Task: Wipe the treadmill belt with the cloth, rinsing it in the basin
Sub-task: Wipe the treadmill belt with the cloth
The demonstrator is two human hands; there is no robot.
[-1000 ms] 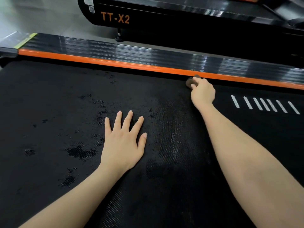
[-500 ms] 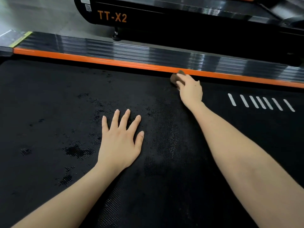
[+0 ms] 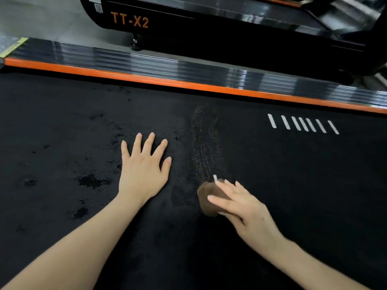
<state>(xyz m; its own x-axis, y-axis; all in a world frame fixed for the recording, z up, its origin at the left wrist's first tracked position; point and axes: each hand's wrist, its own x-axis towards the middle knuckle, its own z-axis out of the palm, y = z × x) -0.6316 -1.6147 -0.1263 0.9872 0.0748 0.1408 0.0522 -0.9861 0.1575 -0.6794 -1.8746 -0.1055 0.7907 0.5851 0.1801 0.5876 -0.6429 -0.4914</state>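
Note:
The black treadmill belt (image 3: 282, 174) fills most of the view. My right hand (image 3: 243, 204) presses a small bunched brown cloth (image 3: 206, 199) onto the belt near its middle. A damp streak (image 3: 204, 143) runs from the cloth up toward the orange edge. My left hand (image 3: 144, 168) lies flat on the belt, fingers spread, holding nothing, just left of the streak. Wet spots (image 3: 92, 181) dot the belt left of that hand. No basin is in view.
An orange strip (image 3: 188, 85) and a glossy black side rail (image 3: 146, 61) border the belt's far edge. Behind it stands another black treadmill marked TT-X2 (image 3: 129, 20). White dashes (image 3: 301, 123) mark the belt at right.
My right hand has dragged the cloth from the orange far edge down the belt toward me, leaving a damp streak. The left hand has stayed flat in place.

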